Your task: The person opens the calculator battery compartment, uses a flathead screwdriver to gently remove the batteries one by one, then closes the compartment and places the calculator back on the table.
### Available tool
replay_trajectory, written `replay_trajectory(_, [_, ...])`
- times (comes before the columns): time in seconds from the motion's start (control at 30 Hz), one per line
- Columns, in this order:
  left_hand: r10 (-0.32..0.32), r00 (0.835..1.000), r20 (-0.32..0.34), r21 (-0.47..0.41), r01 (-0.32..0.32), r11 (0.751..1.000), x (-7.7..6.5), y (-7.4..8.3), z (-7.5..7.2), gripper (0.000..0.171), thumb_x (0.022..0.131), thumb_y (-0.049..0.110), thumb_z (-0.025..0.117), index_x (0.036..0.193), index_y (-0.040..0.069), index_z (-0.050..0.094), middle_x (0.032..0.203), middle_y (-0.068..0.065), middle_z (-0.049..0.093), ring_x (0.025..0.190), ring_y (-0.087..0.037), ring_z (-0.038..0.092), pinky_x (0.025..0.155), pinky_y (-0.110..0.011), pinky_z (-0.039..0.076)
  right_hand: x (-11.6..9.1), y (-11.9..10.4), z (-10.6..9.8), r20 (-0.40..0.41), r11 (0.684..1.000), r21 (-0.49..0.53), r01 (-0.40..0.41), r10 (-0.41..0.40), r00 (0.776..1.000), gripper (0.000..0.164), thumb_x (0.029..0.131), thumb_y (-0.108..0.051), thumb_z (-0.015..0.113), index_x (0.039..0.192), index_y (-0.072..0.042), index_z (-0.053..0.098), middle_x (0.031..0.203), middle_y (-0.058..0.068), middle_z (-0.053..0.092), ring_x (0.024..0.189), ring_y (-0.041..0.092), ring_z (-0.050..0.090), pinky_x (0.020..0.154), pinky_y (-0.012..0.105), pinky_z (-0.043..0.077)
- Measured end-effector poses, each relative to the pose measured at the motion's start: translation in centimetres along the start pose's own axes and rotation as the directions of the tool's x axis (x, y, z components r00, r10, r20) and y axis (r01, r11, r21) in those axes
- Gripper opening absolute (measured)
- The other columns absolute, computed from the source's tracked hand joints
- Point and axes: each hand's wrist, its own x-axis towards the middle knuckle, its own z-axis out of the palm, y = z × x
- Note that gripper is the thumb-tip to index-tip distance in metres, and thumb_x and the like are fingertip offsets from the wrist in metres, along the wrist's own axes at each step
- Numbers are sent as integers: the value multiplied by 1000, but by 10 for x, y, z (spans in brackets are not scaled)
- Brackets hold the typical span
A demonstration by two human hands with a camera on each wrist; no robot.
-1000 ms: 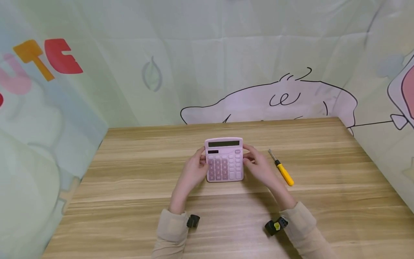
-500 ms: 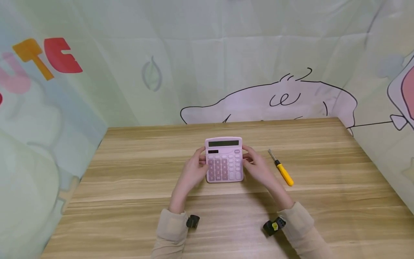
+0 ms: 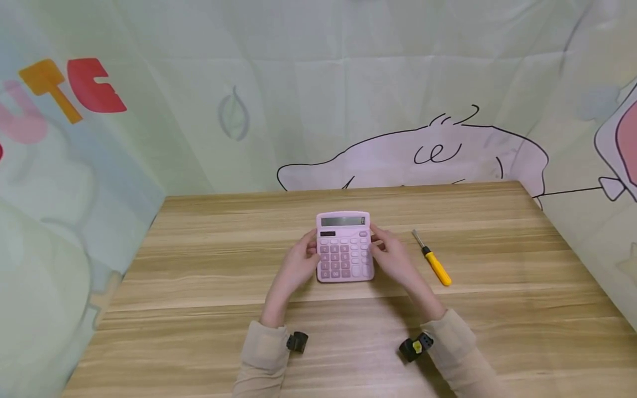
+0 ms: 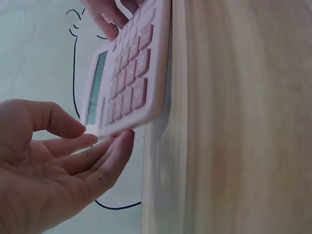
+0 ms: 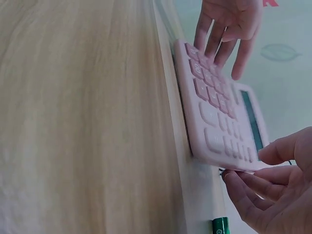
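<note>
A pink calculator (image 3: 345,249) is held between both hands, keys facing up toward the head camera. Its display end is raised off the wooden table (image 3: 199,309) and its lower edge is low by the tabletop, as the left wrist view shows. My left hand (image 3: 297,264) grips the left side edge, with fingers bent at that edge near the display (image 4: 97,87). On the opposite edge, my right hand (image 3: 395,260) holds on with its thumb at the display corner and other fingers along the side and behind. The calculator's back is hidden.
A screwdriver (image 3: 433,260) with a yellow handle lies just right of the right hand. In the right wrist view a small green cylinder (image 5: 220,225) shows at the bottom, below the calculator. A printed curtain (image 3: 298,110) hangs behind the table.
The dark display has turned lighter and shows a digit at its right end. The calculator's display end appears slightly narrower, and the right hand and forearm have shifted a little left.
</note>
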Motion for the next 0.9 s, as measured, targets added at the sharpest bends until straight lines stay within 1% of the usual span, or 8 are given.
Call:
replay_trajectory(0.2, [-8,1000,-19,-3,8,1000,1,-2,2,63,84,-1,52,145,2,38,121,-23,63,109,-30,61,97,-43,49,1,1,4,-14,1000,-8,-20,20,1000,50,95,-12,51,144,-6,43,122,20,62,102,28,62,82,34,53])
replay_trajectory(0.53, [-33,999,-21,-19,32,999,1,-1,3,64,84,-1,53,147,7,38,125,-22,61,112,-29,60,99,-43,48,1,0,4,-2,1000,-5,-17,17,1000,51,95,-16,53,144,-4,43,128,20,60,107,30,63,87,39,54])
replay_trajectory(0.8, [-18,1000,-23,-25,17,1000,3,-4,4,63,84,-2,54,146,7,40,125,-23,61,112,-30,60,99,-44,48,1,0,5,14,1000,7,-15,15,1000,51,96,-16,53,143,-3,42,130,21,59,111,32,62,91,42,53])
replay_trajectory(0.9, [-19,1000,-25,-20,18,1000,4,-5,4,64,84,-2,54,146,8,40,125,-23,61,111,-30,60,100,-44,47,1,0,5,17,1000,8,-12,12,1000,49,96,-17,52,143,-2,43,131,21,58,112,33,61,91,43,53])
